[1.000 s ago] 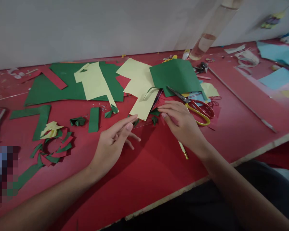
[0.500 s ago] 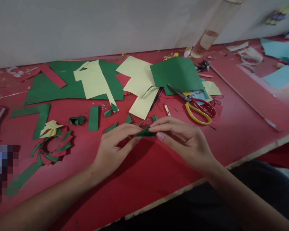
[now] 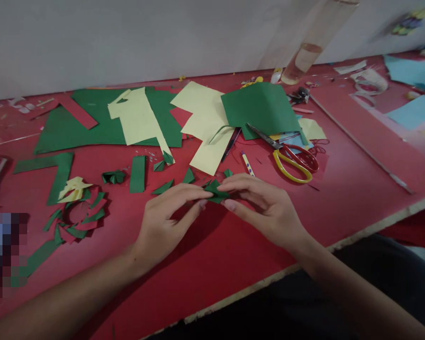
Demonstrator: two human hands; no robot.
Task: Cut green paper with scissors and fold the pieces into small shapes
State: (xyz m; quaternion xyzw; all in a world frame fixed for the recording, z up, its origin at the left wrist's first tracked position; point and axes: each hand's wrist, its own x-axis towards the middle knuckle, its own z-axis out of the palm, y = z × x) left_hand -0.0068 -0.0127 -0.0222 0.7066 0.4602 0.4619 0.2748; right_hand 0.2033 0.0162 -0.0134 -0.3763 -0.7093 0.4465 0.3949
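Between my two hands is a small folded piece of green paper (image 3: 217,192), held just above the red tabletop (image 3: 212,264). My left hand (image 3: 172,212) pinches its left side between thumb and fingers. On its right side, the thumb and fingertips of my right hand (image 3: 265,210) close on the paper. Small green paper pieces (image 3: 189,176) lie just beyond the fingers. To the left is a ring of folded red and green paper (image 3: 92,219), with a crumpled yellow paper piece (image 3: 75,190) at its upper edge. A green paper strip (image 3: 138,174) lies nearer my left hand.
Scissors with red and yellow handles (image 3: 292,172) lie beyond my right hand, by a green sheet (image 3: 262,108). Pale yellow paper (image 3: 201,118) spreads across the middle. A tall clear container (image 3: 304,52) stands against the wall. The table's front edge (image 3: 241,297) runs diagonally.
The folded green paper has turned between my fingers and shows more of its face, its tip pointing up. My right hand has shifted slightly left.
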